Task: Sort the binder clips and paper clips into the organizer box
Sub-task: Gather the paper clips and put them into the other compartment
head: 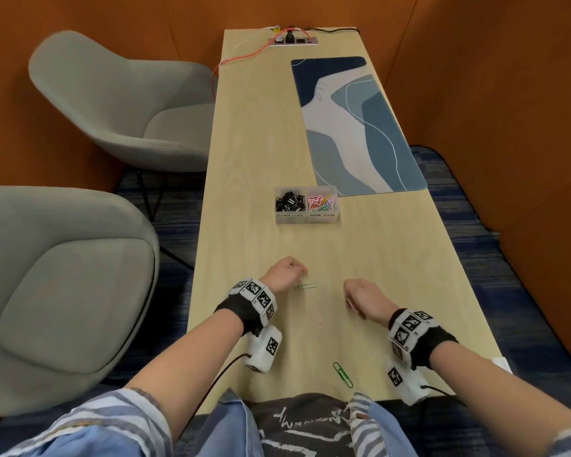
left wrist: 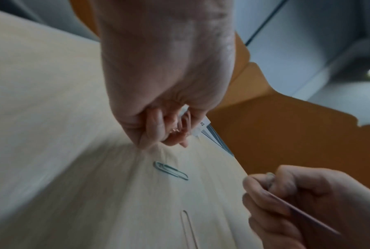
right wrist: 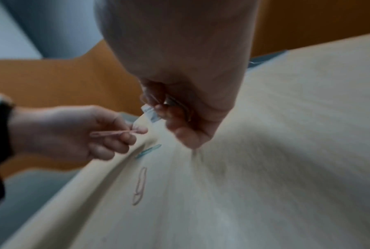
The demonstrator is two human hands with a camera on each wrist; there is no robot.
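Observation:
The clear organizer box (head: pixel 305 220) stands mid-table, black binder clips (head: pixel 289 202) in its left compartment and coloured paper clips (head: pixel 322 202) in its right. My left hand (head: pixel 298 271) hovers low over the table, its fingers curled round pink paper clips (left wrist: pixel 183 125). A green paper clip (head: pixel 305 286) lies flat just below those fingers. My right hand (head: pixel 350 297) pinches a pink paper clip (left wrist: pixel 303 213) to the right. A pale pink clip (head: pixel 319 320) lies between the hands. Another green clip (head: pixel 343 374) lies near the front edge.
A blue patterned mat (head: pixel 356 127) covers the table's far right, touching the box's back corner. A power strip (head: pixel 293 41) with cables sits at the far end. Two grey chairs (head: pixel 119 103) stand left of the narrow wooden table (head: pixel 244 192).

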